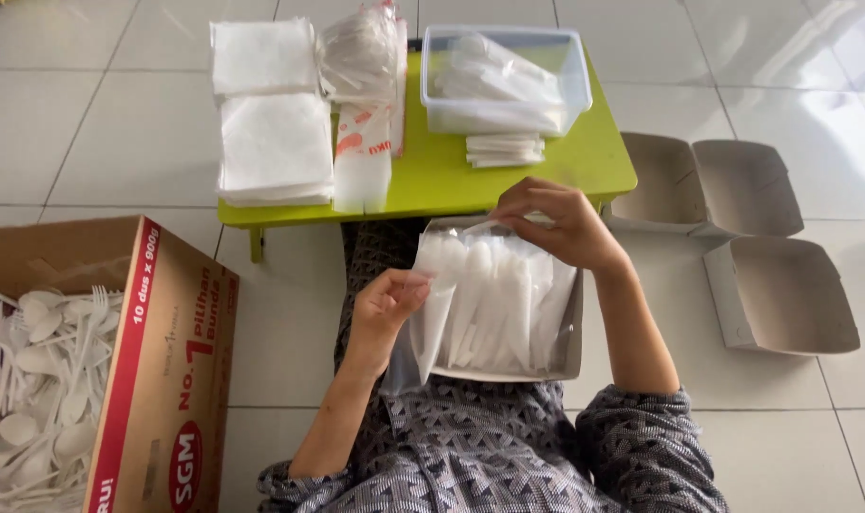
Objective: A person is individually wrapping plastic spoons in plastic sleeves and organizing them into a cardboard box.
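Head view is looking down at a person sitting on a floor [90, 114] of pale glossy tiles with thin grey joints. The left hand [387, 302] is pinching the near left edge of a clear plastic bag [494, 304] holding white plastic cutlery, and the right hand [556, 220] is gripping the bag's far top edge with its fingers closed on it. The bag is lying in a shallow paper tray [573, 328] over the person's lap, just near of a low lime-green table [585, 157].

On the table, two stacks of white napkins [273, 142] are sitting at the left, a tall clear packet [364, 95] is leaning beside them, and a clear plastic box [505, 81] with filled bags is standing at the far right, a small pile of folded white packs [505, 149] just near it. On the floor to the right, open brown paper food boxes [746, 190] are lying empty side up. At the near left, a cardboard carton [166, 370] is holding loose white spoons and forks [43, 380].
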